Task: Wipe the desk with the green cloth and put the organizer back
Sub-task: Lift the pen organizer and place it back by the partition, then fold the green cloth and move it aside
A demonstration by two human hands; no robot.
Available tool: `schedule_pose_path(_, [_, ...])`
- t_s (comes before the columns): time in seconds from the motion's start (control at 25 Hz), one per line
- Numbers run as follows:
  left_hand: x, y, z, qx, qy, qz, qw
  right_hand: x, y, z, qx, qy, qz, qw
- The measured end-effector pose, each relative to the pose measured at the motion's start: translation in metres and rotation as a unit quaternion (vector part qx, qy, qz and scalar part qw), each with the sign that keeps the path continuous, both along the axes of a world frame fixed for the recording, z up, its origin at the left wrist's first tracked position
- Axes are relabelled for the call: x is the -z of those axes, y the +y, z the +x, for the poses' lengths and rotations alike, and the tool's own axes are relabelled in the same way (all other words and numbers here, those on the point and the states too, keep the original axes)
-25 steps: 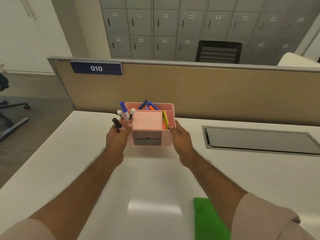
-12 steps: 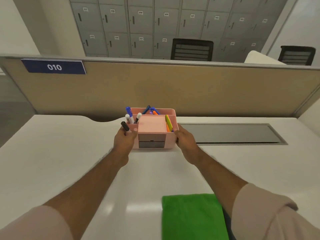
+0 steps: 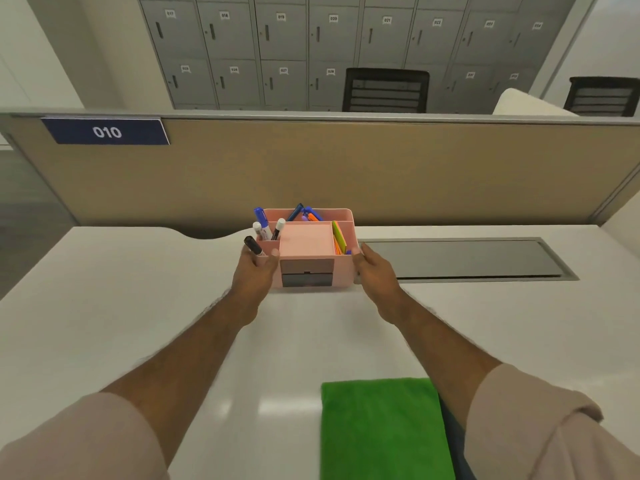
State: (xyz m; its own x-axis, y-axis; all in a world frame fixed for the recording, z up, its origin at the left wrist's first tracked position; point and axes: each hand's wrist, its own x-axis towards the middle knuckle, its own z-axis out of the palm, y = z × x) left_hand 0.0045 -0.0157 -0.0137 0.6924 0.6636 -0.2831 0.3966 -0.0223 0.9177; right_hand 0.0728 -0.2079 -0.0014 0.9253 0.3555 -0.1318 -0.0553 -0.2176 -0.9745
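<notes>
My left hand (image 3: pixel 255 271) and right hand (image 3: pixel 375 271) clamp the side walls of the pink plastic desk organizer (image 3: pixel 306 249), far on the white desk (image 3: pixel 104 306); rigid, light, but loose pens could spill. The soft green cloth (image 3: pixel 381 427) lies near.

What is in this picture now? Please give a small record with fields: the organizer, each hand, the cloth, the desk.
organizer: pink organizer, upright at the far side of the desk, markers and coloured notes inside
left hand: left hand on its left side
right hand: right hand on its right side
cloth: green cloth flat on the near edge, not held
desk: white desk, grey cable flap right of the organizer
</notes>
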Motion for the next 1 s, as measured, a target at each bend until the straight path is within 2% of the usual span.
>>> schedule_pose_path(0.12, [-0.006, -0.006, -0.016, -0.126, -0.017, 0.048, 0.991, 0.005, -0.019, -0.018, 0.108, -0.035, 0.023, 0.993])
schedule_pose_path(0.2, [-0.005, -0.016, -0.032, -0.146, -0.031, 0.121, 0.981, 0.016, -0.039, -0.032, 0.115, -0.069, 0.015, 0.991])
schedule_pose_path(0.4, [0.009, -0.070, -0.088, 0.017, -0.067, 0.238, 0.969, 0.037, -0.098, -0.085, 0.059, -0.108, -0.093, 0.988])
schedule_pose_path(0.52, [0.017, -0.108, -0.125, 0.075, -0.043, 0.243, 0.966, 0.044, -0.135, -0.121, 0.073, -0.116, -0.140, 0.981])
schedule_pose_path(0.64, [0.023, -0.141, -0.158, 0.091, -0.013, 0.248, 0.964, 0.047, -0.166, -0.150, 0.119, -0.140, -0.195, 0.963])
schedule_pose_path(0.8, [0.029, -0.175, -0.192, 0.128, 0.070, 0.274, 0.951, 0.045, -0.191, -0.185, 0.132, -0.150, -0.272, 0.941])
schedule_pose_path(1.0, [0.034, -0.199, -0.203, 0.155, 0.190, 0.307, 0.919, 0.049, -0.196, -0.208, 0.086, -0.090, -0.368, 0.921])
